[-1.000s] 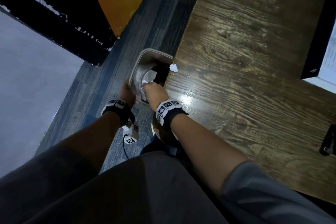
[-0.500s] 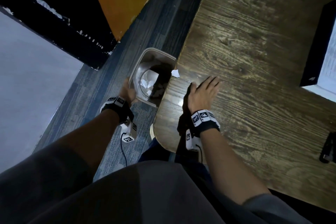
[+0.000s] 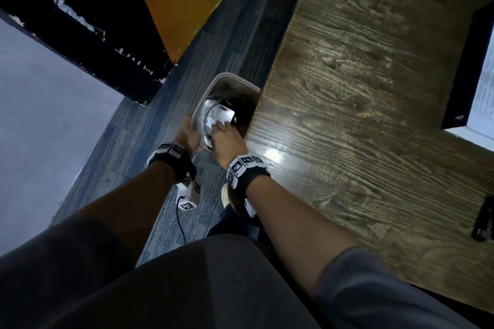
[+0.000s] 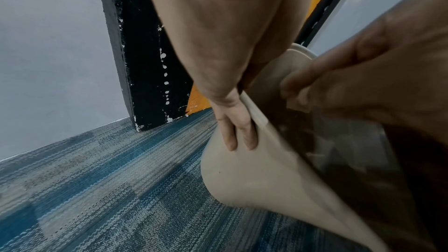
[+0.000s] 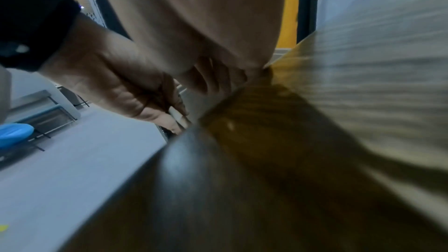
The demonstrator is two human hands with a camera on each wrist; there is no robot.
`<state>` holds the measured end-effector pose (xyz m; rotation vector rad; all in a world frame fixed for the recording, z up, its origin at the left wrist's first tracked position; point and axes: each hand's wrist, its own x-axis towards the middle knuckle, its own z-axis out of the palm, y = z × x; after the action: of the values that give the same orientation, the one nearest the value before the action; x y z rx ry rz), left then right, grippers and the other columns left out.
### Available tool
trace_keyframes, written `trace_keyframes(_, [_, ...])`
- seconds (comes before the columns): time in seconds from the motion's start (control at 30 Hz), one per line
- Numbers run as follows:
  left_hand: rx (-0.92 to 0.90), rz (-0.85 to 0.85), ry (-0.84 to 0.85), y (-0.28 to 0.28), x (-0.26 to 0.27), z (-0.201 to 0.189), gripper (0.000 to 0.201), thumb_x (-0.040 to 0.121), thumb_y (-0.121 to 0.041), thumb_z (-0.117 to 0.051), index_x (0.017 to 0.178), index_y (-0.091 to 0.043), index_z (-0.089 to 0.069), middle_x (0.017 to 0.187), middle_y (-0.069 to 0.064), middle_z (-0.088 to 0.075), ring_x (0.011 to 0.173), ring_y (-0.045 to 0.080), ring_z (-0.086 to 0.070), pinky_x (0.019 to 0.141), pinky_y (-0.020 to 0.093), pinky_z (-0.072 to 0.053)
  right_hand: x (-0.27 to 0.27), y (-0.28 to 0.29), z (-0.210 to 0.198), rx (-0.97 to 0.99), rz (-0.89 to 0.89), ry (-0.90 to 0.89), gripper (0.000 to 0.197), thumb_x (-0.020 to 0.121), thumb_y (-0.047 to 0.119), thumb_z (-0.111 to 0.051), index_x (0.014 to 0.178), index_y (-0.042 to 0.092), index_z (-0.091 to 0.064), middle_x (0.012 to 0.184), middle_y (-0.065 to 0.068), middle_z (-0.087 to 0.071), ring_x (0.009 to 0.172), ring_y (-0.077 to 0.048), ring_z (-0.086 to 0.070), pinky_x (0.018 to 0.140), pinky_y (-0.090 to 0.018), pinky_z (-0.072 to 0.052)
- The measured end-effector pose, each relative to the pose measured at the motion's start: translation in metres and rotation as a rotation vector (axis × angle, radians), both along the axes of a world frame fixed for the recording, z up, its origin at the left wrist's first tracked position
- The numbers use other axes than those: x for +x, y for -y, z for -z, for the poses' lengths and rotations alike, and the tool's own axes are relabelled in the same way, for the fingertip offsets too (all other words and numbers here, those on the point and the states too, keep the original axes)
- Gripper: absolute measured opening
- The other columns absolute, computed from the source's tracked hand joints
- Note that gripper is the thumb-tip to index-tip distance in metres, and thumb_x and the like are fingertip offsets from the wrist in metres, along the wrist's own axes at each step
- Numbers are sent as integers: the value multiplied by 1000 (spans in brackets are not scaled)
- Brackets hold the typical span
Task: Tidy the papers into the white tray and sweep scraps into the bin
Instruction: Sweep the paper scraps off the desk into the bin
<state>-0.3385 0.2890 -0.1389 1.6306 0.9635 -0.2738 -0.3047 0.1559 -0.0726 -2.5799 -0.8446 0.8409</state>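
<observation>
The beige bin (image 3: 232,83) sits on the blue carpet (image 3: 149,125) tight against the edge of the wooden table (image 3: 374,104), tipped toward the person. White paper scraps (image 3: 223,116) lie in its bottom. The left hand (image 3: 188,133) grips the near rim, fingers (image 4: 238,137) pressed down the outer wall and thumb curled over the lip. Half a second ago the right hand lay flat on the tabletop beside a stray white scrap at the table's edge; now the right hand (image 3: 227,139) is over the bin's mouth, fingertips at the scraps, and that scrap is gone from the edge. Whether those fingers pinch anything I cannot tell. A white tray (image 3: 483,115) lies at the table's far right.
</observation>
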Motion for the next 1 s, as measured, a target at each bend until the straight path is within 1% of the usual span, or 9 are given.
trace_keyframes(0.07, [-1,-13,-4,3,2,-8,70,76,21,-33,135,-12,-45,105,14,-63,93,31,-62,79,46,-57,5,-4,-9,-26,24,12,33,82,-10,-49,113,-2,-58,116,-21,-60,109,-38,-59,83,-40,-49])
trace_keyframes(0.13, [-4,-4,-1,6,3,-14,66,80,23,-33,135,-11,-45,99,8,-60,87,23,-60,76,41,-55,11,-7,-16,-13,32,23,29,82,-15,-45,105,-7,-60,111,-23,-60,102,-38,-60,79,-40,-49])
trace_keyframes(0.3, [-14,30,47,2,0,-5,63,79,26,-34,133,-5,-45,110,15,-61,101,31,-60,67,36,-52,20,-2,-24,123,72,66,27,80,-8,-54,103,-3,-67,117,-18,-61,116,-35,-51,98,-38,-38])
trace_keyframes(0.43, [-37,31,46,3,-5,-10,56,84,22,-38,126,-14,-47,113,10,-58,105,29,-59,83,48,-56,16,41,-30,451,388,-43,20,82,-10,-55,89,-1,-71,97,-16,-70,95,-30,-65,91,-33,-50])
trace_keyframes(0.53, [23,76,38,0,-15,-8,44,84,19,-40,121,-3,-49,102,9,-61,92,27,-63,74,43,-59,0,99,-29,578,538,218,22,80,-5,-61,98,5,-70,118,-10,-61,116,-19,-51,107,-22,-35])
trace_keyframes(0.63, [31,180,69,-6,-26,10,19,87,6,-45,104,9,-52,90,25,-60,80,45,-62,56,34,-53,-16,151,-17,30,672,295,57,91,33,-55,141,9,-40,154,-18,-26,143,-32,-20,118,-38,-9])
trace_keyframes(0.7, [31,191,133,-1,-27,1,17,94,-8,-43,85,3,-52,78,22,-53,62,38,-51,49,36,-42,-34,161,-9,-180,789,210,75,95,50,-33,152,6,-11,160,-19,-4,148,-34,-1,120,-47,-2])
trace_keyframes(0.87, [16,206,210,17,-31,-35,17,97,3,-43,87,-4,-54,71,12,-46,57,19,-46,46,17,-43,-74,96,4,-164,681,133,78,95,47,-30,151,2,1,158,-23,9,144,-43,15,119,-51,6])
trace_keyframes(1.0, [83,189,118,21,-37,-32,24,93,13,-38,96,-6,-52,87,8,-56,73,15,-54,63,35,-51,-79,53,4,-116,521,56,77,97,50,-17,150,1,8,156,-23,19,143,-39,24,120,-51,4])
